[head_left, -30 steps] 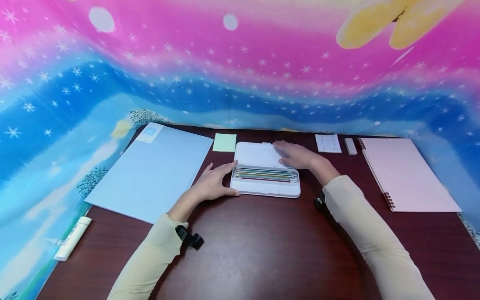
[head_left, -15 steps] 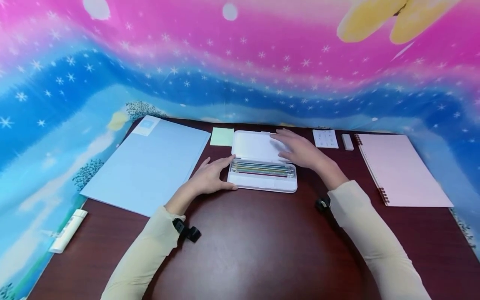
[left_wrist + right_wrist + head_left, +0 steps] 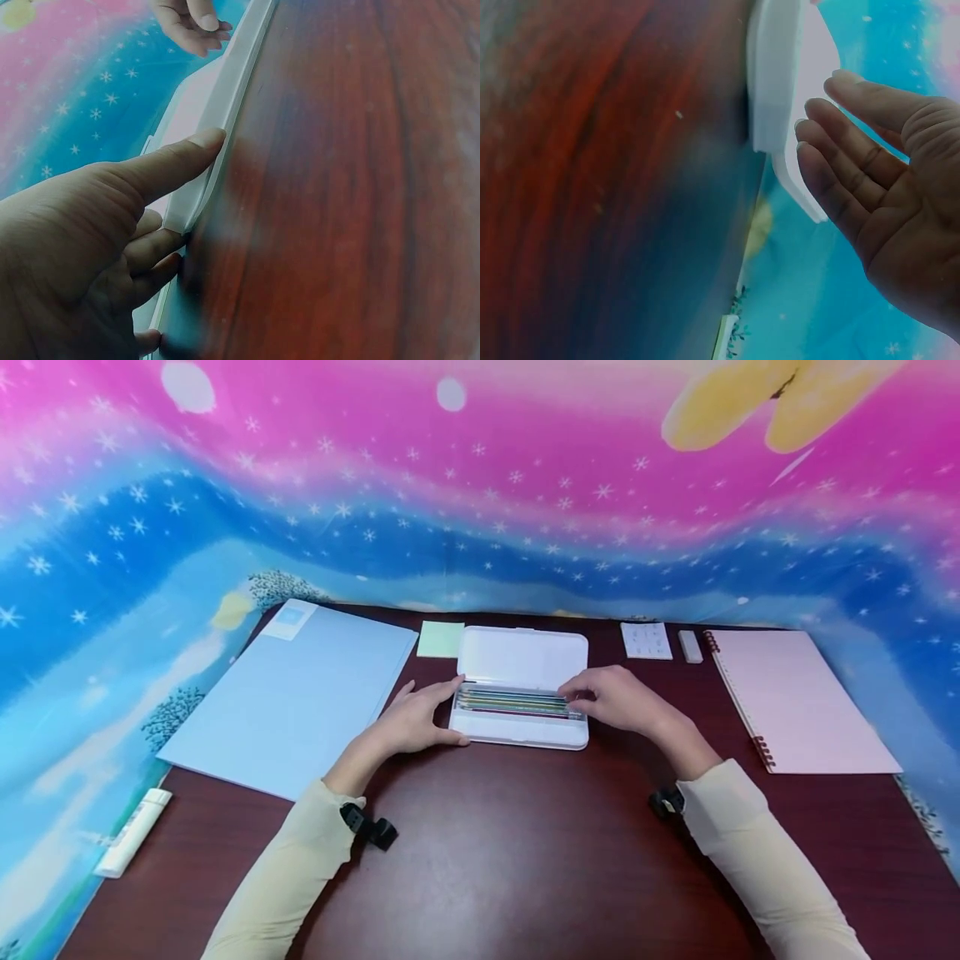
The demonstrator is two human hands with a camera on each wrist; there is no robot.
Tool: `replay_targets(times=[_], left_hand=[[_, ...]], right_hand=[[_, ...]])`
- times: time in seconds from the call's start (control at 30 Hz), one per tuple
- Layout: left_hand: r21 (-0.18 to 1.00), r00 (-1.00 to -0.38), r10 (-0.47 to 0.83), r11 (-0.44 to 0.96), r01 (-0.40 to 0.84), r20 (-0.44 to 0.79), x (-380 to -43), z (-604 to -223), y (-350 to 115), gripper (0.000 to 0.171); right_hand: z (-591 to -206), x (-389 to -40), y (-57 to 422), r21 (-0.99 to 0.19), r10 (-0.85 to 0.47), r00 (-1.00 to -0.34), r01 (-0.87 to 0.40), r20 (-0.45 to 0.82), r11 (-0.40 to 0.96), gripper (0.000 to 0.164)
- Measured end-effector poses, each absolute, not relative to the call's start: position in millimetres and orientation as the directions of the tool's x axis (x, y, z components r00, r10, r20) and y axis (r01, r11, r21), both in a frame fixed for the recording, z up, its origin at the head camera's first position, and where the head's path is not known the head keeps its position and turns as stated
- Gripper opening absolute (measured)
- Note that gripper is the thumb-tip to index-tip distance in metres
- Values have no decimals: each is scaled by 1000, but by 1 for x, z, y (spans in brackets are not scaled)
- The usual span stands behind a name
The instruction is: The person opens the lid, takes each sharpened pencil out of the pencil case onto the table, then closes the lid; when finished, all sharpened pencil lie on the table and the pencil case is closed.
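A white pencil case [image 3: 517, 732] lies on the table with its lid [image 3: 522, 656] laid back. Several pencils [image 3: 510, 702] rest side by side in it. My left hand [image 3: 408, 720] holds the case's left end, thumb along the front edge and fingers at the end and back. In the left wrist view, that thumb [image 3: 180, 161] lies on the white front wall. My right hand [image 3: 618, 697] is over the right end of the case, with thumb and index fingertips right at the pencil ends. In the right wrist view its fingers [image 3: 847, 165] are loosely bent, with nothing visible between them.
A large light-blue folder [image 3: 300, 693] lies at the left and a pink spiral notebook [image 3: 806, 702] at the right. Behind stand green sticky notes [image 3: 439, 639], a printed white pad [image 3: 647, 641] and an eraser [image 3: 690, 646]. A white tube [image 3: 135, 832] lies at the left edge.
My right hand has left the case's lid and come down towards me, to the right ends of the pencils. The left hand stays at the case's left end.
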State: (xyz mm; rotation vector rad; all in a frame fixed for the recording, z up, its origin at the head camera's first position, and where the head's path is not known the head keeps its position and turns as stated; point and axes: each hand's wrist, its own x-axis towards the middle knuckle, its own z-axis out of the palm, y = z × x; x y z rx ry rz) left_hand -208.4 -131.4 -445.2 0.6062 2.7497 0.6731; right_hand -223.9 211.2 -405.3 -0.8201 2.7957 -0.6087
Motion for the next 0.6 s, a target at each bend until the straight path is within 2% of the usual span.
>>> replay_targets(times=[0.27, 0.6], left_hand=[[481, -884, 447, 810, 335, -136, -208, -447, -131, 104], [483, -884, 448, 808, 337, -133, -207, -446, -131, 103]], right_hand=[[-414, -224, 199, -339, -593, -802, -537, -79, 772, 20], [-412, -224, 189, -275, -573, -814, -531, -95, 801, 17]])
